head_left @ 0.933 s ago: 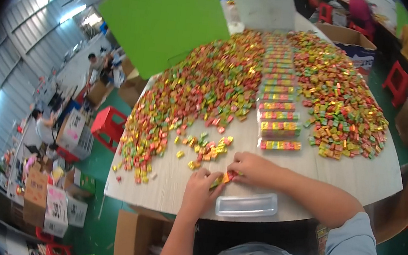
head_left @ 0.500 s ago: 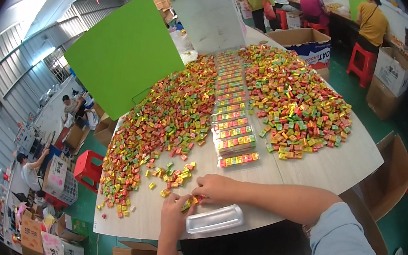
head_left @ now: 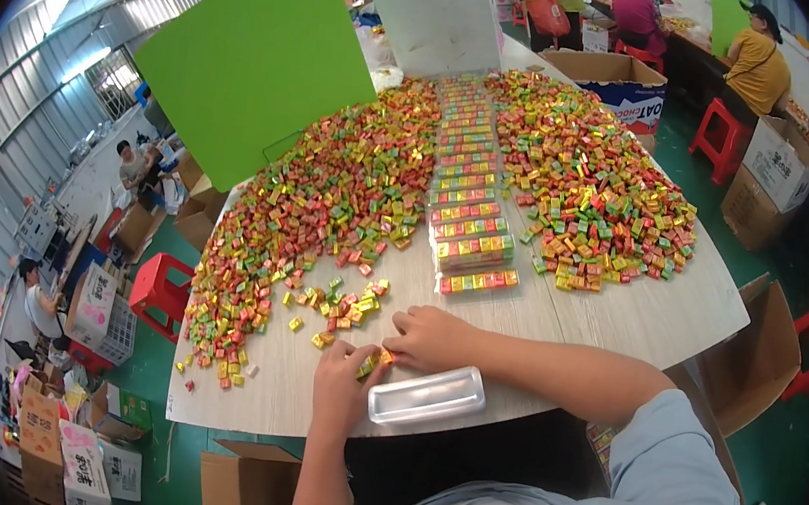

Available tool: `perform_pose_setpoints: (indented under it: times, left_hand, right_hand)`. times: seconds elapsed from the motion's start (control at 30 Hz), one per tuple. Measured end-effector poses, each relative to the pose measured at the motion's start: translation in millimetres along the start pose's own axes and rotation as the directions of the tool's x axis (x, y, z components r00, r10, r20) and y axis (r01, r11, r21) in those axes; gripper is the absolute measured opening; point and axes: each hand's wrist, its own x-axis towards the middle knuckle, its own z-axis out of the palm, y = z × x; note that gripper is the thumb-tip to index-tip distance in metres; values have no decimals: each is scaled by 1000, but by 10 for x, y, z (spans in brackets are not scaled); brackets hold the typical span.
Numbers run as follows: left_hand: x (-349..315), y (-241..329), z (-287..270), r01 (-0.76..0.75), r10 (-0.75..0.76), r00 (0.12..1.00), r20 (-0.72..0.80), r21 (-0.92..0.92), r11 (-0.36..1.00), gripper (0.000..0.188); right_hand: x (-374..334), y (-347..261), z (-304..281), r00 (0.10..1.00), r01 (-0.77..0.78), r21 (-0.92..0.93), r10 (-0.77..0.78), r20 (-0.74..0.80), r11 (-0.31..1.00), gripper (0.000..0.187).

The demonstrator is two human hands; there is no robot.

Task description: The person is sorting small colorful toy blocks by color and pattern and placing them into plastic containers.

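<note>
My left hand [head_left: 342,383] and my right hand [head_left: 433,339] meet at the table's near edge, fingers closed around a short row of small wrapped candies [head_left: 369,363]. The pieces show yellow and orange, partly hidden by the fingers. Just right of my left hand lies an empty, clear plastic tray [head_left: 428,396], long with rounded corners. A few loose candies [head_left: 350,308] are scattered beyond my hands. Farther off, a column of filled trays [head_left: 470,247] runs away from me, each with candies in a row.
Large heaps of red, yellow and green candies flank the column, a left heap [head_left: 331,194] and a right heap [head_left: 610,196]. A green board [head_left: 256,66] and a grey panel [head_left: 431,16] stand behind. Open cardboard boxes [head_left: 752,352] and red stools [head_left: 160,295] surround the table; other people sit beyond.
The view has shifted, so the table sits higher in the picture. My hands stay together on the candies beside the tray. A person in yellow at the back has turned their head.
</note>
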Motion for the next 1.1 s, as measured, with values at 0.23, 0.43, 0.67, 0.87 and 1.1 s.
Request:
perform_pose_setpoints:
  times: [0.23, 0.43, 0.67, 0.87, 1.1]
  left_hand:
    - [74, 8, 26, 12, -11, 1000, 4, -32, 999, 27]
    - [104, -22, -68, -48, 44, 996, -84, -52, 998, 30]
    - [282, 238, -529, -121, 111, 982, -150, -58, 991, 30]
    - [144, 666, -785, -264, 249, 952, -178, -63, 963, 33]
    - [-123, 717, -543, -240, 243, 970, 10, -114, 964, 33]
  right_hand:
    - [-10, 21, -93, 999, -31, 3, 31, -15, 1000, 22]
    - [110, -20, -324, 999, -15, 4, 15, 34, 1000, 29]
    - [316, -223, -916, 999, -19, -59, 17, -32, 998, 27]
    - [68, -757, -1522, 992, -114, -71, 109, -62, 991, 27]
    - [-343, -1015, -1417, 938, -332, -12, 331, 106, 943, 31]
